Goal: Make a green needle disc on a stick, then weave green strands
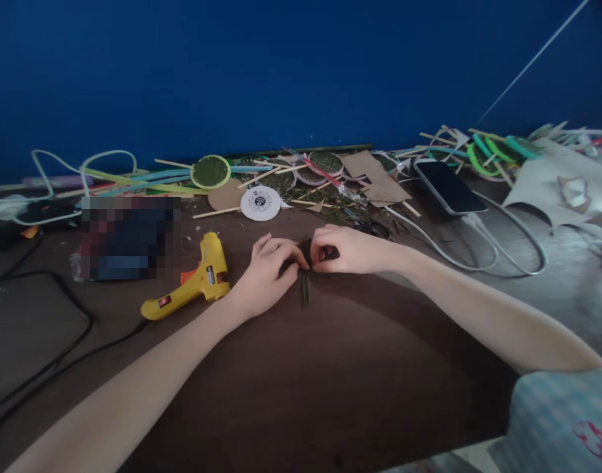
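A small bundle of thin green strands, like pine needles or grass (306, 292), lies upright in view on the dark table between my hands. My left hand (274, 270) pinches its left side with thumb and forefinger. From the right, my right hand (343, 249) has its fingers curled and pressed together at the bundle's upper part. The fingertips of both hands nearly meet and hide the bundle's middle. Just left of my left wrist lies a yellow glue gun (202, 282) with an orange trigger.
Behind my hands sit a white printed disc (260, 202), a cardboard disc (225, 196), green-filled rings (211, 172), sticks, and dark-handled scissors (374, 228). A phone (448, 187) on a white cable (515, 266) is at right. Black cords (59, 368) cross the left side. A blue wall (281, 72) stands behind.
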`<state>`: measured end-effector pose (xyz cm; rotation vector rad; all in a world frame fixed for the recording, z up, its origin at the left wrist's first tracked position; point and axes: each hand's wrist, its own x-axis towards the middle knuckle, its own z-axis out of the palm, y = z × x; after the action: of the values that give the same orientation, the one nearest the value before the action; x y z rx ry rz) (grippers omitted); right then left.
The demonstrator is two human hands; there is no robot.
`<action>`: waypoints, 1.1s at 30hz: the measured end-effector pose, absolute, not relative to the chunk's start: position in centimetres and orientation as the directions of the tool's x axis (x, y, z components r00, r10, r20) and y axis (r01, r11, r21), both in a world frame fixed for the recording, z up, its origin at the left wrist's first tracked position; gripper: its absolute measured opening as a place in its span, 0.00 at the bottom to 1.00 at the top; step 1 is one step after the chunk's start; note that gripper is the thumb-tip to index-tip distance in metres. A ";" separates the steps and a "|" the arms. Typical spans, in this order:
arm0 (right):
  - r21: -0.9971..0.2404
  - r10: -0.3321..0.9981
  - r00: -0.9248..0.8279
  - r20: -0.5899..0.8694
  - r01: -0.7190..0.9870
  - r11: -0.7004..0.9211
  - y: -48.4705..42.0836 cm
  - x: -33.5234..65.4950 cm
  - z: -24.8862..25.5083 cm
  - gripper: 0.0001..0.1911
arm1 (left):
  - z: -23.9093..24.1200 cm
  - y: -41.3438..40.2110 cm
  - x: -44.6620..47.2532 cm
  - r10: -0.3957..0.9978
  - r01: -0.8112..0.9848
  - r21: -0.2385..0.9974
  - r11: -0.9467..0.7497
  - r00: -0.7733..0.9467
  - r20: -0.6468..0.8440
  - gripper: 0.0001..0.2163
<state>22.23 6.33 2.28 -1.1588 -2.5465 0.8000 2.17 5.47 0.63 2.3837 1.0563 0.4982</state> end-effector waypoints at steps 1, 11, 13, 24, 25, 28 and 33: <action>-0.563 0.753 -0.659 -0.008 0.625 0.541 6.3 22.2 2.1 0.02 | 0.6 5.5 2.2 0.760 0.584 0.561 -0.586 0.636 0.132 0.08; -0.610 0.800 -0.599 -0.032 0.646 0.459 6.4 22.2 1.6 0.05 | 0.5 5.6 1.9 0.750 0.539 0.583 -0.608 0.630 0.201 0.08; -0.610 0.802 -0.597 -0.038 0.649 0.454 6.4 22.1 1.6 0.05 | 0.5 5.5 1.9 0.753 0.536 0.570 -0.622 0.609 0.249 0.07; -0.612 0.836 -0.548 0.013 0.657 0.440 6.5 22.5 1.1 0.08 | -0.8 5.4 2.0 0.648 0.567 0.315 -0.761 0.673 0.356 0.03; -0.608 0.841 -0.540 0.019 0.662 0.439 6.6 22.5 1.0 0.08 | -0.8 5.4 2.0 0.646 0.567 0.310 -0.763 0.672 0.361 0.02; -0.602 0.845 -0.534 0.022 0.667 0.438 6.8 22.6 0.8 0.09 | -0.8 5.4 2.0 0.644 0.570 0.300 -0.765 0.668 0.373 0.02; -0.602 0.837 -0.546 0.042 0.654 0.458 6.7 22.6 0.7 0.08 | -0.8 5.4 1.9 0.639 0.571 0.288 -0.769 0.677 0.365 0.01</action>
<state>22.59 6.69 0.72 -1.2660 -2.3788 0.7677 1.94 5.44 -0.83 2.7370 0.9944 0.6819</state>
